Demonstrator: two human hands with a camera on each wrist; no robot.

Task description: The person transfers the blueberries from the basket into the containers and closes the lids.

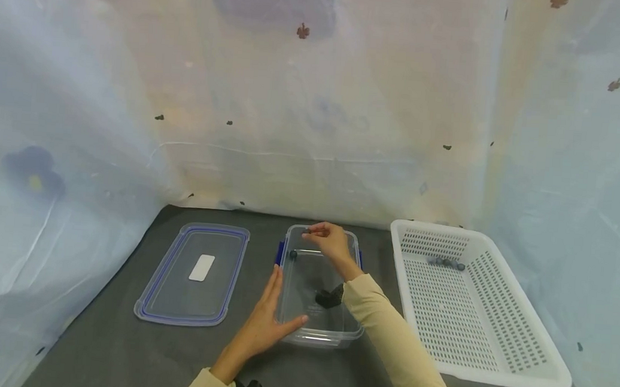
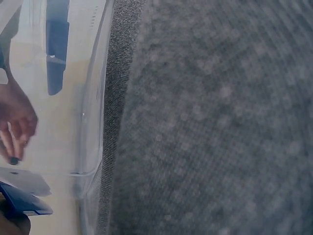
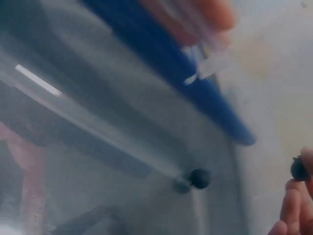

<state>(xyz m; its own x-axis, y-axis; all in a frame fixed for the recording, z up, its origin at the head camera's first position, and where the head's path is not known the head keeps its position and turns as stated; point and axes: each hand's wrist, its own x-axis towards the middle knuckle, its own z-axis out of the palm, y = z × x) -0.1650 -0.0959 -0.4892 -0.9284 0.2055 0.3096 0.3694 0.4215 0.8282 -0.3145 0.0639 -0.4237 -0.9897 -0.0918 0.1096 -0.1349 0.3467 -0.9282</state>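
Note:
A clear plastic container (image 1: 307,313) with blue side clips stands uncovered in the middle of the table. Over its far end my right hand (image 1: 330,243) pinches a blueberry (image 3: 299,169) between thumb and fingertips. Another blueberry (image 1: 293,254) lies inside, at the far left corner; in the right wrist view this blueberry (image 3: 199,178) shows beside its reflection. My left hand (image 1: 263,322) rests along the container's left side with straight fingers, its thumb spread over the near part. Near those fingers is a blue clip (image 3: 195,93).
To the right stands a white perforated basket (image 1: 506,315) with several blueberries (image 1: 446,263) near its far end. A clear lid (image 1: 189,299) with a blue seal and a white label (image 1: 201,267) lies at left. Plastic sheeting (image 1: 311,175) closes off the back and both sides.

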